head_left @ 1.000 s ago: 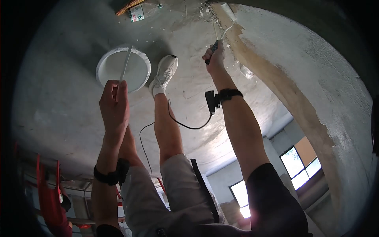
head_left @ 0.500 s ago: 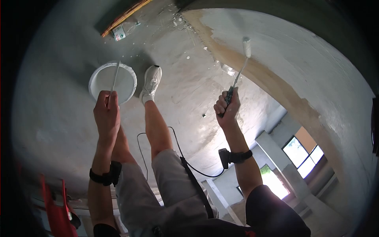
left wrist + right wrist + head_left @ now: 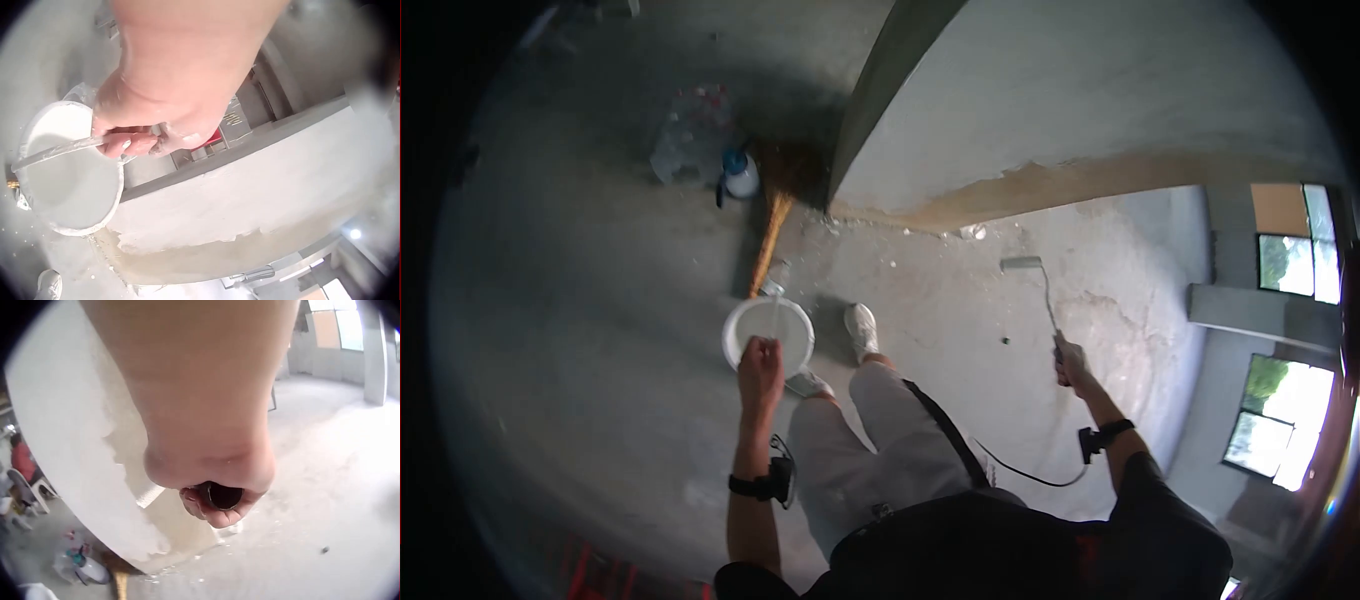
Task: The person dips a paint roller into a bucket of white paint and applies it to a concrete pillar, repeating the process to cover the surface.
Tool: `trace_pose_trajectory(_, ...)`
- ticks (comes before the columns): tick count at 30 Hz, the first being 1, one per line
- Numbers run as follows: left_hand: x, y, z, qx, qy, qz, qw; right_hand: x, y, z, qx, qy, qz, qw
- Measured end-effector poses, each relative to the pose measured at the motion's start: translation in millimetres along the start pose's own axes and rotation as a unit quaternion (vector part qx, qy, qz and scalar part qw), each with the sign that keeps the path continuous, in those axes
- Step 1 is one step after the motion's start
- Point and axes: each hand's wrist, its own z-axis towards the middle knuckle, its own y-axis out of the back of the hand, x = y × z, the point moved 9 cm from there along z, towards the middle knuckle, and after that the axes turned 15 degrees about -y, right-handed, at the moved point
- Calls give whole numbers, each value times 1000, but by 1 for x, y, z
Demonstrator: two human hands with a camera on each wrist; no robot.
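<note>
While the left hand [image 3: 760,376] grips the handle [image 3: 59,152] of a white bucket [image 3: 729,340] of pale liquid [image 3: 75,181] below it, the right hand [image 3: 1073,362] curls round the grip [image 3: 224,497] of a paint roller [image 3: 1022,263], which shows over the floor [image 3: 950,330] in the head view; beyond the bucket are a broom [image 3: 771,240] and, beside it, a spray bottle [image 3: 741,180]

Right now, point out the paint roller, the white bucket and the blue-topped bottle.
Paint roller [image 3: 1021,263]: head view, on the middle of its roller sleeve.
White bucket [image 3: 78,232]: left wrist view, on its rim.
Blue-topped bottle [image 3: 742,181]: head view, on its pale body below the top.
</note>
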Motion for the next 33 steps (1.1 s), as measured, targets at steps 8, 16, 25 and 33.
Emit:
trace_pose_trajectory(8,-66,9,-5,11,-71,3,997,-121,152,-19,-50,-21,-8,999)
trace_pose_trajectory(16,-83,-10,-9,50,-78,-33,995,-108,114,-126,4,106,147,983)
trace_pose_trajectory(25,-204,-47,-38,113,-65,-199,971,-59,-23,-177,89,207,-42,973)
trace_pose_trajectory(33,-256,-77,-81,130,-51,-237,961,-35,-53,-180,108,500,-245,824)
